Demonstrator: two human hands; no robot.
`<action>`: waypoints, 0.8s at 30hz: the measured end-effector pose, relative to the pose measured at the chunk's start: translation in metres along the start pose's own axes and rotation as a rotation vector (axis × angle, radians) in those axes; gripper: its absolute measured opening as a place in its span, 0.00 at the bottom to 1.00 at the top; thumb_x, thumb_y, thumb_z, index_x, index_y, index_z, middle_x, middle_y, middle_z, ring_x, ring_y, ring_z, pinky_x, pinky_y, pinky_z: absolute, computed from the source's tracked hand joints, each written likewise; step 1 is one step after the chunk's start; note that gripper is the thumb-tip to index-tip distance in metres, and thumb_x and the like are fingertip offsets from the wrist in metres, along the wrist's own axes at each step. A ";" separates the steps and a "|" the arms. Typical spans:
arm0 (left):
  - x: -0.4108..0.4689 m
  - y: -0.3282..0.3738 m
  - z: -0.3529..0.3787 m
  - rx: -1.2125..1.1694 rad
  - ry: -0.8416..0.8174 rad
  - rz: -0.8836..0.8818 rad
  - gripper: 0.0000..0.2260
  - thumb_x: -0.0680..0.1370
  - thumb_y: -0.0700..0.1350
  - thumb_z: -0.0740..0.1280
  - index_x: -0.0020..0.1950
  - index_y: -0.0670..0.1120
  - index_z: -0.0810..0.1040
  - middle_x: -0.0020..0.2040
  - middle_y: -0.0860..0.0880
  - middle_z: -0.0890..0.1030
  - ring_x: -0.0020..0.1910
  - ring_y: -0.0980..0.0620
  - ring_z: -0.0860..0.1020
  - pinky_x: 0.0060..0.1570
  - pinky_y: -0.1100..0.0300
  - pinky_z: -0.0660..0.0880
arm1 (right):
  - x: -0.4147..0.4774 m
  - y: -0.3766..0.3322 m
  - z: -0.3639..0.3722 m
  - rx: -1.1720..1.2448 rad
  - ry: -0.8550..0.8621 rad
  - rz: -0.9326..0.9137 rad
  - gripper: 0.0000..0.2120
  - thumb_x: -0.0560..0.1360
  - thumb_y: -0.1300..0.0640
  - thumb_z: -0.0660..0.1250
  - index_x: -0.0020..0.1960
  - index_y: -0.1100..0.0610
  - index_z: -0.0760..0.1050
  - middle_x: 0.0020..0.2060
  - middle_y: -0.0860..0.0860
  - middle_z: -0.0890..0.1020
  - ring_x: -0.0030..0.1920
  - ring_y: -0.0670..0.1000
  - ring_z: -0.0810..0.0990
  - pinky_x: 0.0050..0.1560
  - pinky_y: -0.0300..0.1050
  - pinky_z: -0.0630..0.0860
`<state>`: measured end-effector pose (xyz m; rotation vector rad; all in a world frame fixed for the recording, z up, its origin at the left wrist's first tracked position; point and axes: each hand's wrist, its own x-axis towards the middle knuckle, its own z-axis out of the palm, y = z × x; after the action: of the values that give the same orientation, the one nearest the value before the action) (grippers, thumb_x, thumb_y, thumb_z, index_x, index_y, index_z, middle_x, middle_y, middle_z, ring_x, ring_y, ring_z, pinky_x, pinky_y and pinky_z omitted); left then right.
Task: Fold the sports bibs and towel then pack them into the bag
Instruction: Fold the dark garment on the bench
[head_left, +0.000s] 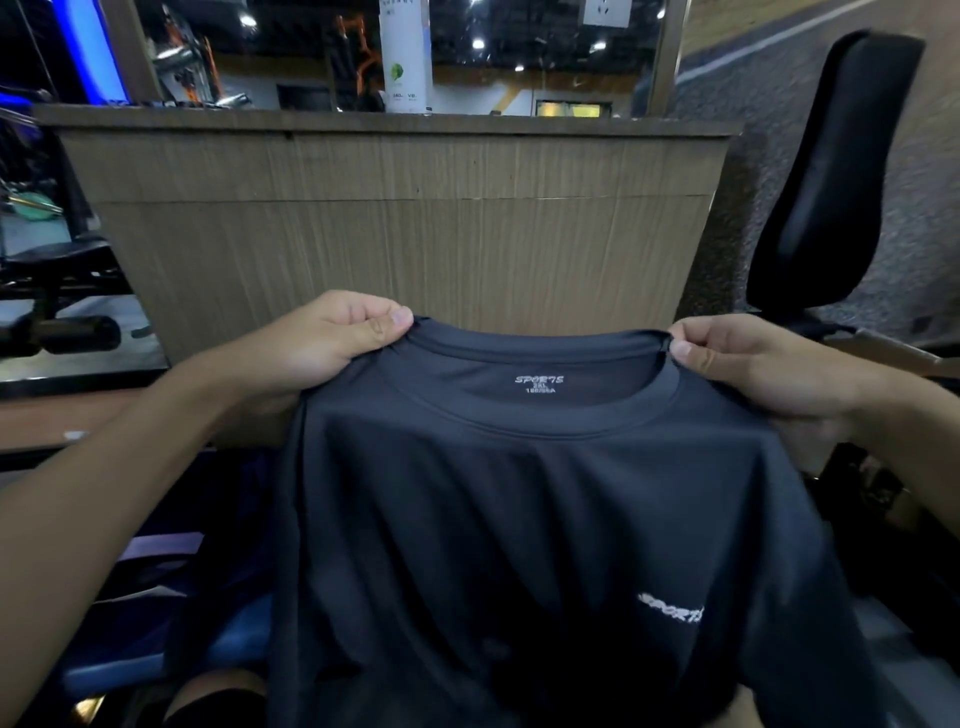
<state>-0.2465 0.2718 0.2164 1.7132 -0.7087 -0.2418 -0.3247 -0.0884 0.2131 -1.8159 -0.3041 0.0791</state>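
A dark navy sports shirt (519, 519) hangs in front of me, its front facing me, with a white "SPORTS" print low on the right and a size label inside the collar. My left hand (332, 338) pinches the left end of the collar between thumb and fingers. My right hand (748, 364) pinches the right end in the same way. The shirt is held up by the shoulders and drapes down over my lap, hiding what lies beneath it. No towel can be made out.
A wood-panelled counter (395, 234) stands straight ahead with a mirror above it. A black padded seat back (831, 171) rises at the right. Gym equipment (57, 291) stands at the left. Dark blue fabric or a bag (171, 597) lies low at the left.
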 end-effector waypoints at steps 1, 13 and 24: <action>0.000 -0.001 0.000 0.000 0.010 0.010 0.16 0.80 0.51 0.62 0.46 0.42 0.84 0.46 0.40 0.85 0.43 0.49 0.83 0.42 0.59 0.79 | 0.000 -0.002 0.001 -0.006 0.032 -0.023 0.10 0.78 0.55 0.60 0.42 0.60 0.72 0.33 0.51 0.78 0.32 0.44 0.76 0.32 0.33 0.74; 0.011 -0.011 0.006 0.434 0.102 0.171 0.30 0.77 0.67 0.59 0.43 0.37 0.72 0.36 0.46 0.73 0.35 0.49 0.69 0.36 0.52 0.65 | 0.016 0.008 0.003 -0.260 0.247 -0.182 0.11 0.83 0.61 0.56 0.46 0.62 0.75 0.36 0.49 0.79 0.36 0.41 0.75 0.35 0.31 0.72; 0.018 -0.015 0.003 0.431 0.080 0.143 0.13 0.80 0.51 0.60 0.38 0.53 0.77 0.31 0.58 0.77 0.31 0.62 0.73 0.31 0.70 0.68 | 0.024 0.013 0.001 -0.295 0.322 -0.193 0.10 0.82 0.63 0.58 0.48 0.61 0.78 0.33 0.42 0.83 0.35 0.37 0.78 0.37 0.28 0.72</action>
<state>-0.2291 0.2607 0.2053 2.0546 -0.8639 0.0869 -0.2997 -0.0850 0.2030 -2.0438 -0.2696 -0.4086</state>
